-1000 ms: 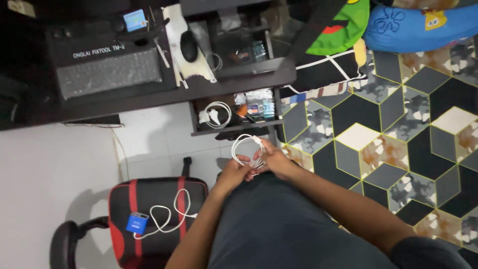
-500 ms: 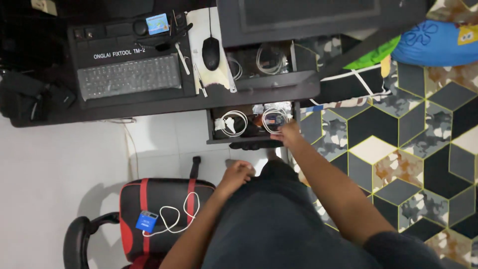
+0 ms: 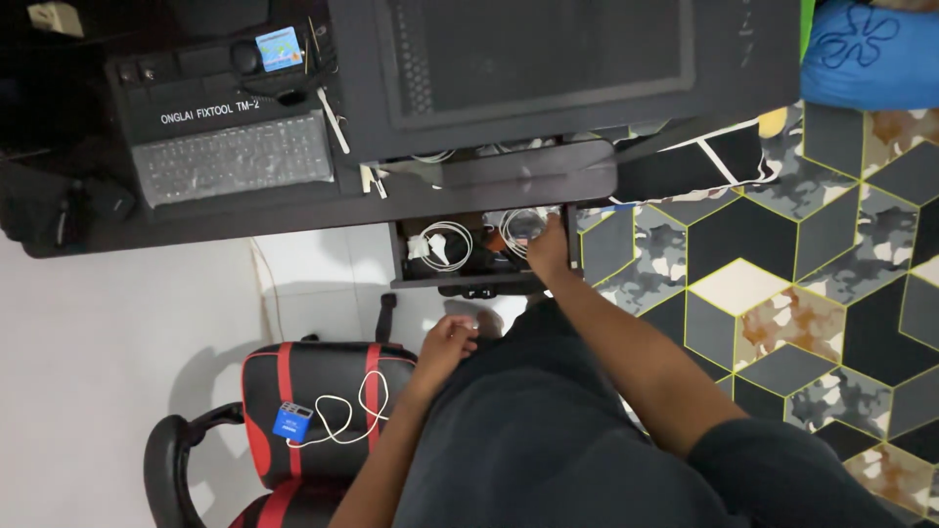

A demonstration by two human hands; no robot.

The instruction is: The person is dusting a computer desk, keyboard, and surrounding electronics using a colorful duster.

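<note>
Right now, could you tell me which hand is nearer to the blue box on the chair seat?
Left. The left hand is just above and to the right of the blue box, by the seat's edge; the right hand is farther off, at the open drawer.

The right arm is stretched out far in front of the body. The right hand (image 3: 548,249) is turned down, fingers bent. The left arm is bent, and the left hand (image 3: 447,342) sits low, close to the belly, fingers curled in.
</note>
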